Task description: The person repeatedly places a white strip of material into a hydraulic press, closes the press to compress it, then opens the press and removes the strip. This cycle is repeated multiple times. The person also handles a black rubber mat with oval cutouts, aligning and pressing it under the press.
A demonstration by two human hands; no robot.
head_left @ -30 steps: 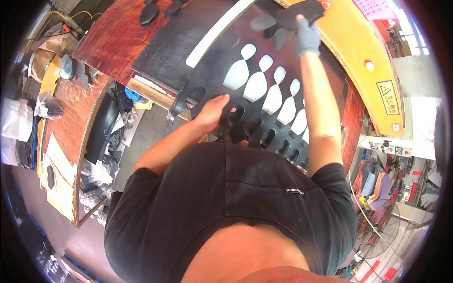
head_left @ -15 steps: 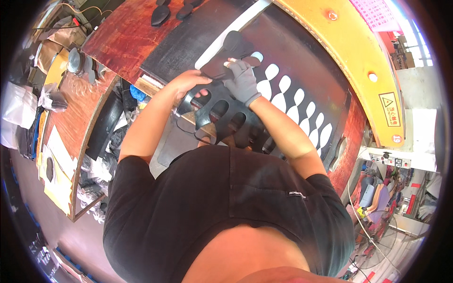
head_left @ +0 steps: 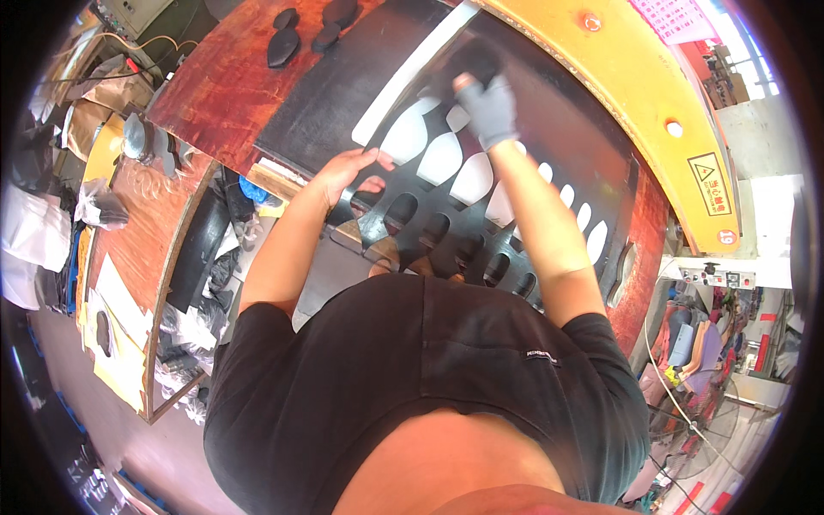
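Observation:
A black sheet (head_left: 412,236) with rows of sole-shaped cut-outs lies over the dark work board, its near part reaching over the front edge. Through its farther holes a white surface shows. My bare left hand (head_left: 343,174) grips the sheet's left edge, one fingertip showing by a hole. My right hand (head_left: 491,112), in a grey glove with a bare thumb tip, is past the white-looking holes and smeared by motion. Under its fingers is a dark sole-shaped piece (head_left: 475,62), blurred along with the hand.
Several dark sole-shaped pieces (head_left: 284,47) lie on the red-brown table (head_left: 219,60) at the far left. A yellow machine beam (head_left: 635,94) curves across the far right. To the left stands a wooden side table (head_left: 159,206) with papers and bags. A white bar (head_left: 412,73) lies along the board.
My right hand has moved away and to the right with the dark piece. The sheet lies flatter, showing more white holes. My left hand stays near the sheet's left edge.

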